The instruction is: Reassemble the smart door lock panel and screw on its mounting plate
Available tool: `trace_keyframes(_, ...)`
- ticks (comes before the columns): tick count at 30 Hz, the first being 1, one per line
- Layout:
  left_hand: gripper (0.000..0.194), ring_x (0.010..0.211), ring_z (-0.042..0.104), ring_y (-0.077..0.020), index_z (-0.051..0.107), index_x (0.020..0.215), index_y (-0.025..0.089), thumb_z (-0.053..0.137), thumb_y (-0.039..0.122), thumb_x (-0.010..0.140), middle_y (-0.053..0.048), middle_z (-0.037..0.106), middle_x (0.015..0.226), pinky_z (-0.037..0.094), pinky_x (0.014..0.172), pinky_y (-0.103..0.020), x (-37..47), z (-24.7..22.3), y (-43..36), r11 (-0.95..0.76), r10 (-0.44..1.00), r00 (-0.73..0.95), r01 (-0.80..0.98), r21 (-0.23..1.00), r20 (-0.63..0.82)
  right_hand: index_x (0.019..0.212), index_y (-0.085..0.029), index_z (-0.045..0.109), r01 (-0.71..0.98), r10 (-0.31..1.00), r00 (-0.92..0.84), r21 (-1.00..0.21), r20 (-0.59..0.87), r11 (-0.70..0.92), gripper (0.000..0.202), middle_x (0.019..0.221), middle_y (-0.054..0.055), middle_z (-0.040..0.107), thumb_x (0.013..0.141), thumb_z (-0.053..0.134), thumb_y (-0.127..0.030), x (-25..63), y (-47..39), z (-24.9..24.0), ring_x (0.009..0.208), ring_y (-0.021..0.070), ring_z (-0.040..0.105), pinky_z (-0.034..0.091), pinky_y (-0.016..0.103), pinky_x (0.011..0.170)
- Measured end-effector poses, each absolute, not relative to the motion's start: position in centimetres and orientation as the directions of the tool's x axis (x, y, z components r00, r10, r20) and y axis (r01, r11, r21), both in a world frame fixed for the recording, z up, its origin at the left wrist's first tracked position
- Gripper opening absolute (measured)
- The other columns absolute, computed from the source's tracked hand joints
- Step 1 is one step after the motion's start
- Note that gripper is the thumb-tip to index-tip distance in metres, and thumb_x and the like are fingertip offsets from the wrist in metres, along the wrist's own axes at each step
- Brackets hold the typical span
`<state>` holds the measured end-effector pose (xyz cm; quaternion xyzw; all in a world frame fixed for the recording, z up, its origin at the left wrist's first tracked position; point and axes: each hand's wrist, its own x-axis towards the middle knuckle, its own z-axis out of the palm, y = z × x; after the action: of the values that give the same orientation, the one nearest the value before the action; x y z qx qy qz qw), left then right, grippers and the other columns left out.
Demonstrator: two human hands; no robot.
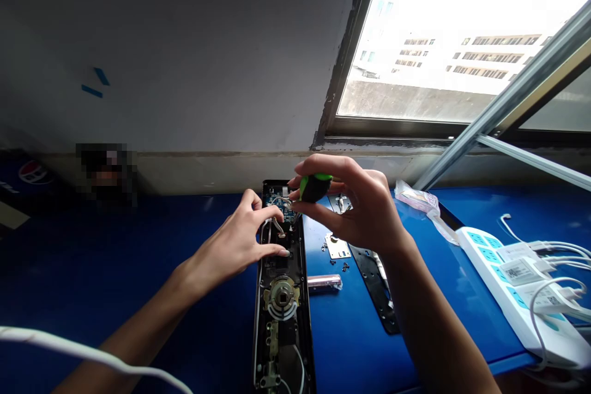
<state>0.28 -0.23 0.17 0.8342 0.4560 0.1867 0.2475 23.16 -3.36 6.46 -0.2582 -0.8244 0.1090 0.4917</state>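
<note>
A long black device housing (282,332) lies open on the blue table, with a blue circuit board (289,215) and thin wires near its far end. My right hand (357,197) grips a green and black screwdriver (315,187) above the board; its tip is hidden. My left hand (244,231) reaches over the housing from the left, with thumb and index finger apart around the wires (279,228). The thumb rests by the housing's inside, below the board. A round metal part (282,297) sits in the middle of the housing.
Right of the housing lie a metal plate (338,246), several small screws (345,266), a wrapped cylinder (324,284) and a long black panel (376,295). Farther right is a white power strip (508,295) with chargers. A white cable (92,354) crosses the lower left.
</note>
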Motion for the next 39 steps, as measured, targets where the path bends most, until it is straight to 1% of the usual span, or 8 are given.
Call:
trace_keyframes(5, 0.058, 0.091, 0.058, -0.0211, 0.072, 0.119, 0.032, 0.082, 0.069, 0.075, -0.002, 0.039, 0.114, 0.058, 0.083, -0.041, 0.31, 0.07, -0.37, -0.438, 0.864, 0.499, 0.672, 0.597, 0.072, 0.132, -0.027, 0.060, 0.389, 0.524, -0.371, -0.385, 0.767, 0.837, 0.044, 0.125, 0.001, 0.076, 0.092, 0.077, -0.018, 23.12, -3.60, 6.59, 0.102, 0.0151, 0.078, 0.070, 0.029, 0.087)
trace_keyframes(10, 0.061, 0.083, 0.055, -0.0181, 0.072, 0.120, 0.032, 0.083, 0.069, 0.073, -0.001, 0.038, 0.111, 0.057, 0.080, -0.039, 0.41, 0.06, -0.24, -0.419, 0.869, 0.492, 0.668, 0.615, 0.057, 0.140, -0.026, 0.055, 0.374, 0.567, -0.452, -0.431, 0.688, 0.821, 0.054, 0.127, 0.004, 0.075, 0.092, 0.072, -0.009, 23.37, -3.66, 6.50, 0.111, 0.0174, 0.077, 0.068, 0.029, 0.090)
trace_keyframes(13, 0.063, 0.084, 0.054, -0.0184, 0.073, 0.118, 0.031, 0.085, 0.070, 0.070, -0.001, 0.038, 0.109, 0.057, 0.081, -0.040, 0.52, 0.19, -0.20, -0.406, 0.874, 0.482, 0.656, 0.637, 0.060, 0.138, -0.027, 0.056, 0.367, 0.533, -0.463, -0.395, 0.708, 0.843, 0.052, 0.126, 0.003, 0.075, 0.092, 0.072, -0.009, 23.50, -3.59, 6.27, 0.105, 0.0168, 0.078, 0.068, 0.028, 0.088)
trace_keyframes(17, 0.059, 0.082, 0.055, -0.0181, 0.073, 0.112, 0.029, 0.086, 0.068, 0.070, -0.002, 0.039, 0.110, 0.057, 0.079, -0.039, 0.70, 0.49, -0.41, -0.381, 0.884, 0.465, 0.651, 0.656, 0.051, 0.136, -0.030, 0.058, 0.440, 0.530, -0.401, -0.351, 0.747, 0.827, 0.051, 0.125, 0.000, 0.075, 0.091, 0.076, -0.015, 23.63, -3.44, 6.19, 0.094, 0.0148, 0.079, 0.070, 0.026, 0.082)
trace_keyframes(20, 0.054, 0.081, 0.054, -0.0178, 0.073, 0.108, 0.028, 0.088, 0.063, 0.070, -0.001, 0.040, 0.109, 0.057, 0.079, -0.039, 0.80, 0.63, -0.53, -0.369, 0.889, 0.457, 0.659, 0.655, 0.041, 0.136, -0.029, 0.057, 0.454, 0.564, -0.368, -0.386, 0.739, 0.803, 0.055, 0.119, 0.000, 0.076, 0.088, 0.079, -0.014, 23.77, -3.46, 6.41, 0.091, 0.0146, 0.079, 0.070, 0.027, 0.080)
trace_keyframes(24, 0.057, 0.084, 0.054, -0.0189, 0.072, 0.111, 0.028, 0.086, 0.066, 0.070, -0.002, 0.041, 0.109, 0.057, 0.080, -0.039, 0.79, 0.37, -0.34, -0.383, 0.887, 0.457, 0.657, 0.650, 0.060, 0.135, -0.027, 0.056, 0.360, 0.585, -0.464, -0.462, 0.665, 0.810, 0.054, 0.115, 0.002, 0.075, 0.089, 0.074, -0.006, 23.73, -3.67, 6.58, 0.101, 0.0164, 0.078, 0.068, 0.028, 0.085)
trace_keyframes(29, 0.060, 0.085, 0.055, -0.0199, 0.073, 0.112, 0.027, 0.087, 0.065, 0.069, -0.002, 0.042, 0.109, 0.057, 0.083, -0.041, 0.73, -0.05, -0.02, -0.376, 0.889, 0.454, 0.643, 0.667, 0.064, 0.134, -0.028, 0.058, 0.421, 0.533, -0.460, -0.354, 0.710, 0.835, 0.049, 0.123, 0.002, 0.074, 0.091, 0.072, -0.009, 23.49, -3.44, 6.15, 0.099, 0.0162, 0.077, 0.068, 0.028, 0.085)
trace_keyframes(39, 0.050, 0.086, 0.056, -0.0199, 0.074, 0.105, 0.026, 0.090, 0.056, 0.069, -0.002, 0.044, 0.107, 0.058, 0.082, -0.040, 0.90, 0.46, -0.21, -0.370, 0.896, 0.438, 0.638, 0.676, 0.077, 0.134, -0.029, 0.057, 0.440, 0.506, -0.446, -0.312, 0.738, 0.842, 0.043, 0.125, 0.000, 0.074, 0.095, 0.071, -0.017, 23.66, -3.42, 6.25, 0.098, 0.0147, 0.078, 0.069, 0.026, 0.083)
